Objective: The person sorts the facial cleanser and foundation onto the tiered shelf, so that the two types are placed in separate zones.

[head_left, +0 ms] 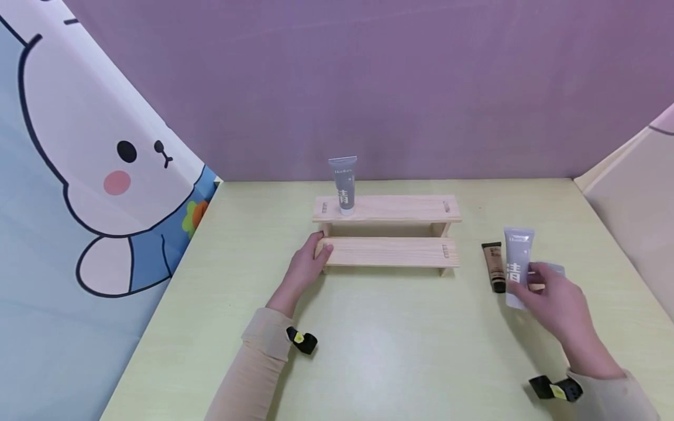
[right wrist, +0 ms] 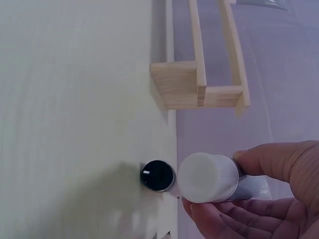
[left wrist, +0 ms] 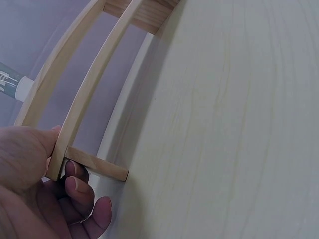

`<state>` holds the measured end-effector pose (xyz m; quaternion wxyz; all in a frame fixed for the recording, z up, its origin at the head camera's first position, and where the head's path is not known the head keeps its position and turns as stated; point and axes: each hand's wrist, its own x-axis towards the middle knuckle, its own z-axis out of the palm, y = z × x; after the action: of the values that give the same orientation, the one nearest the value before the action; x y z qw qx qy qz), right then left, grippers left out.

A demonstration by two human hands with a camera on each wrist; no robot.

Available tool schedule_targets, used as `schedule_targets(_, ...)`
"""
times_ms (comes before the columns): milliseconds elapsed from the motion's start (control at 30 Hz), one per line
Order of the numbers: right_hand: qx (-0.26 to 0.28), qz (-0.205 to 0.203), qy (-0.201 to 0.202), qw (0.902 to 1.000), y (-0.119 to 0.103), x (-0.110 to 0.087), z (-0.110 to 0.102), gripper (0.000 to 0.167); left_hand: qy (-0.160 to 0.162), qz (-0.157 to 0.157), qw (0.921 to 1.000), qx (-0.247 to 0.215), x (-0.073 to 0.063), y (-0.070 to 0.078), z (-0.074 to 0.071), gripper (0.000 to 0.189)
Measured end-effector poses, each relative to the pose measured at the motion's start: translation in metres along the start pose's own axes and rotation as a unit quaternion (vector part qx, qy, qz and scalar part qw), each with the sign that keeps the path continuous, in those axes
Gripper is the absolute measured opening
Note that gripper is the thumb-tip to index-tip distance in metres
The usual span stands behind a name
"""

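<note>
A two-step wooden rack [head_left: 389, 252] stands on the table, and my left hand [head_left: 302, 266] grips the left end of its lower step. In the left wrist view the thumb lies over the board [left wrist: 79, 107] with fingers curled beneath. My right hand [head_left: 562, 307] holds a grey-blue squeeze tube [head_left: 519, 248] upright, white cap [right wrist: 202, 175] downward, between thumb and fingers. A similar tube [head_left: 345, 178] stands cap-down on the left part of the upper step. Just left of the held tube is a small brown tube [head_left: 493, 264] with a black cap [right wrist: 157, 175].
A flat greyish item [head_left: 556, 268] shows partly behind my right hand. A purple backdrop [head_left: 400, 88] rises along the table's back edge. A cartoon-print cloth [head_left: 105, 234] borders the left side, and a pale panel [head_left: 637, 193] the right.
</note>
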<state>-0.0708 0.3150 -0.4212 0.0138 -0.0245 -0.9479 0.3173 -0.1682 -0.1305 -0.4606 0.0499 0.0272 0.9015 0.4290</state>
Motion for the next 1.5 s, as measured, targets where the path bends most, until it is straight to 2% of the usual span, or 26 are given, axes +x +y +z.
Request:
schedule_targets(100,0.002,-0.014,0.009,0.9999,-0.006,0.004,0.000,0.060,0.001,-0.002,1.0000,0.001,0.000,0.000,0.000,0.053)
schedule_targets(367,0.030,-0.045,0.039,0.9978,-0.027,0.015,0.001,0.054,0.008,0.006,0.9999,-0.005,0.000,0.000,0.000,0.050)
schedule_targets(600,0.066,-0.044,0.027,0.9965,-0.046,0.027,0.003,0.059,0.009,-0.001,1.0000,-0.003,0.001,-0.002,0.002,0.052)
schedule_targets(900,0.118,-0.044,0.020,0.9918,-0.070,0.040,0.007,0.056,0.009,-0.002,0.9999,-0.012,0.001,-0.002,0.003,0.051)
schedule_targets(1500,0.187,-0.101,0.018,0.9771,-0.117,0.069,0.023,0.051,0.011,-0.007,0.9999,-0.011,-0.003,0.001,0.003,0.049)
